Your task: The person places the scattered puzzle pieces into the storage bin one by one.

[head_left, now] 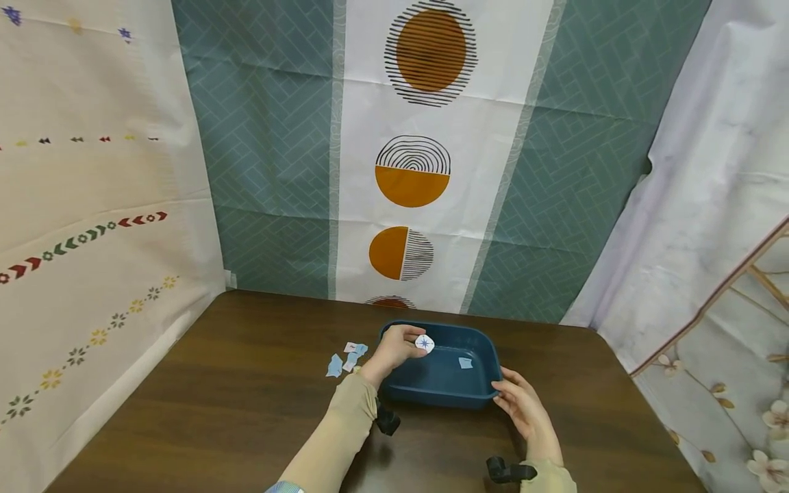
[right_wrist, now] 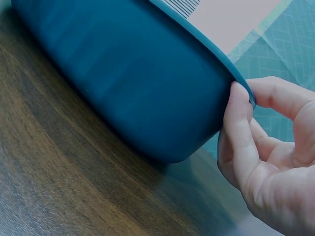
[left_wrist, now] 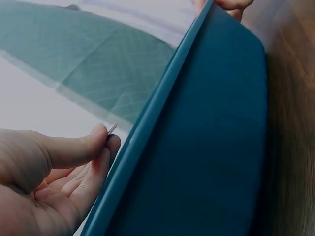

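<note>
My left hand (head_left: 397, 348) pinches a small, thin white piece with a blue star print (head_left: 424, 344) between thumb and fingertips, above the blue plastic basin (head_left: 425, 396). Seen from the left wrist, the piece (left_wrist: 112, 129) is edge-on beside the basin's rim. At the basin's right front corner, my right hand (head_left: 522, 405) grips the rim; the right wrist view has its thumb and index finger (right_wrist: 268, 92) on either side of that edge. One light blue scrap (head_left: 465, 363) lies inside on the basin floor.
Several light blue and white scraps (head_left: 335, 365) lie on the brown wooden table (head_left: 246, 397), left of the basin. A green and white patterned cloth (head_left: 277, 171) hangs behind the table. Pale cloths hang along both sides.
</note>
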Available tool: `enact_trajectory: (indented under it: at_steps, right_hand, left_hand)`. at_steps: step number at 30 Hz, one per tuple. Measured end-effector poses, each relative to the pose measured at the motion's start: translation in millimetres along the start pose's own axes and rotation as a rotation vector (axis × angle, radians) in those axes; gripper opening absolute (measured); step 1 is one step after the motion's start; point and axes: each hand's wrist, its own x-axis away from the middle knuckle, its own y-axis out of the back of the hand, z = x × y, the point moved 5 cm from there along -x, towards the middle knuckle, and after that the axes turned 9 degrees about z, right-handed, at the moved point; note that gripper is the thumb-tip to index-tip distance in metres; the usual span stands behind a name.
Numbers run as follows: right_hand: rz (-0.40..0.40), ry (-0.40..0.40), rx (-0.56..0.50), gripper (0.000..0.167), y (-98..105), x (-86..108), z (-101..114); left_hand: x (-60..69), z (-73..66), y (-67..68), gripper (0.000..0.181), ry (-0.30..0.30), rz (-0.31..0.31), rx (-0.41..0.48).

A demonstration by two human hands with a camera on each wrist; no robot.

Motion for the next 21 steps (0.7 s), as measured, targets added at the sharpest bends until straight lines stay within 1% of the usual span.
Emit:
enact_trajectory:
  at_steps: [3, 4, 7, 10, 11, 14, 17, 21]
  right_hand:
    - [0.001, -0.008, -0.008, 0.032, 0, 0.4, -1]
    - [-0.002, -0.006, -0.01, 0.034, 0, 0.6, 0]
    - [-0.011, -0.007, -0.013, 0.037, 0, 0.8, 1]
    - [-0.023, -0.006, -0.016, 0.036, -1, 1.0, 3]
    - [-0.025, -0.005, -0.018, 0.034, -1, 1.1, 3]
    - [-0.032, -0.005, -0.028, 0.031, -2, 1.4, 3]
    - [-0.033, -0.002, -0.031, 0.031, -2, 1.8, 3]
    - [-0.035, -0.002, -0.026, 0.033, -2, 1.6, 3]
  left_hand:
    - [-6.9, -1.9, -9.2, 0.04, 0.001, 0.012, -0.016]
    - [-8.4, -3.5, -11.8, 0.039, -0.017, 0.017, -0.029]
    - [-14.8, -7.5, -19.9, 0.037, -0.017, 0.03, -0.057]
    - [-21.8, -9.6, -28.3, 0.037, 0.007, 0.042, -0.054]
    - [-24.7, -9.3, -31.0, 0.038, 0.035, 0.042, -0.053]
    - [-30.3, -9.3, -38.0, 0.037, 0.068, 0.035, -0.069]
    - [-34.9, -8.4, -42.8, 0.036, 0.089, 0.019, -0.104]
    - [-41.5, -4.3, -47.3, 0.035, 0.114, 0.013, -0.126]
